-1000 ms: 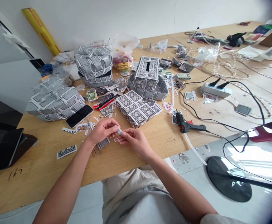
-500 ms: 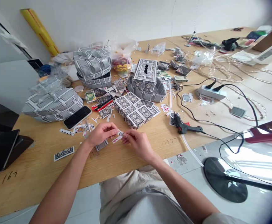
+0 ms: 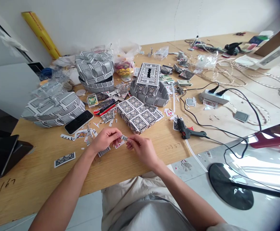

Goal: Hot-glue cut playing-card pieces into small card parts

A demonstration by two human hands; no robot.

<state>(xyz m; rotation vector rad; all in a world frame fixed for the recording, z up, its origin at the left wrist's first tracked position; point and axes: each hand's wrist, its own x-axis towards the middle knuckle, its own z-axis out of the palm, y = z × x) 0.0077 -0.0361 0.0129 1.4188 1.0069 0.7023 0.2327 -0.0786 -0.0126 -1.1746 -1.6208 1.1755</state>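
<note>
Between my two hands is a small strip of playing card (image 3: pixel 124 138), grey and white patterned. My left hand (image 3: pixel 107 140) pinches its left end, and my right hand (image 3: pixel 141 147) pinches the right end. Just below the strip, a card piece with a red eight (image 3: pixel 119 145) lies on the table, partly covered by my fingers. A patterned card (image 3: pixel 104 152) lies under my left hand, also partly hidden. Beyond my hands sits a flat box covered in card backs (image 3: pixel 137 115). Off to the left lies a folded or cut card (image 3: pixel 64 159).
A glue gun (image 3: pixel 189 131) rests at the right, its cord running to a white power strip (image 3: pixel 215 96). A phone (image 3: pixel 79 122), a red utility knife (image 3: pixel 105 109), card-covered boxes (image 3: pixel 95 69) and a tissue-type box (image 3: pixel 148 77) stand behind. Card scraps (image 3: pixel 83 133) lie around.
Both hands keep their pinch on the card strip, which has turned slightly and sits a little lower. The whole view has shifted slightly.
</note>
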